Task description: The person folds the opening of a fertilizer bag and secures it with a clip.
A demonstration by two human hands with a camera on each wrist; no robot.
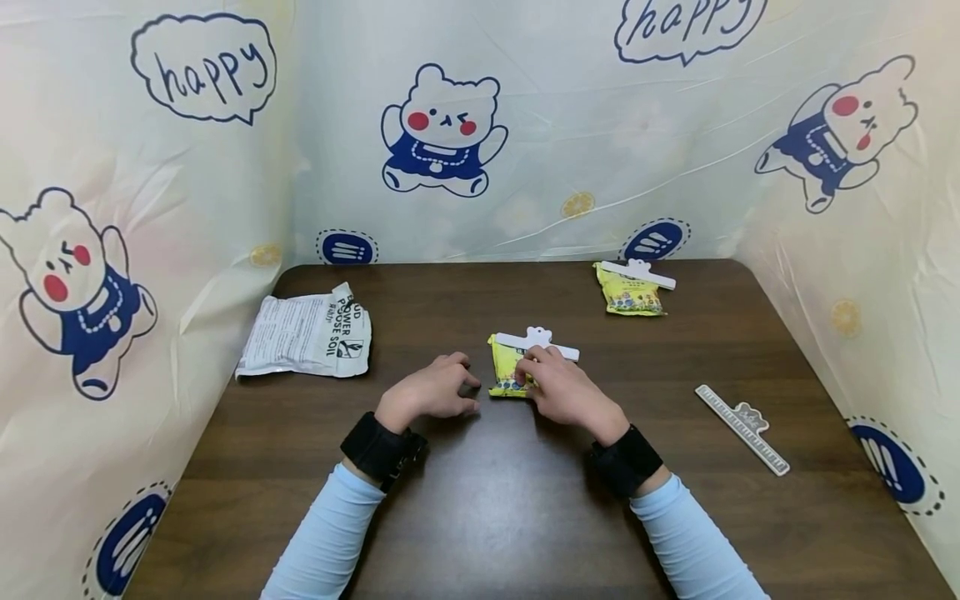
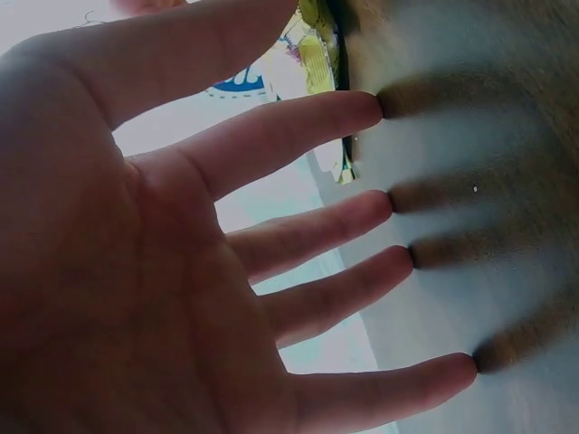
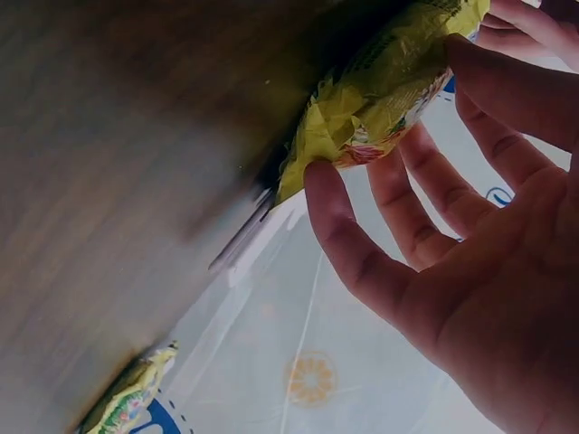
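A small yellow packet [image 1: 506, 365] lies mid-table with a white clip [image 1: 566, 351] across its far edge. My right hand [image 1: 564, 387] holds this packet from its right side. In the right wrist view, the thumb and fingers bend about the crinkled yellow wrapper [image 3: 389, 90], fingertips against it. Just left of the packet, my left hand [image 1: 433, 389] rests on the table. Its fingers [image 2: 317, 294] are spread and nearly straight in the left wrist view, tips down at the wood, holding nothing.
Another yellow packet [image 1: 632, 293] with a white clip [image 1: 647, 273] lies at the back right. A loose white clip [image 1: 742, 429] is on the right side. A white printed bag [image 1: 307, 333] lies at the back left. Patterned curtains [image 1: 540, 125] border the brown table [image 1: 480, 517].
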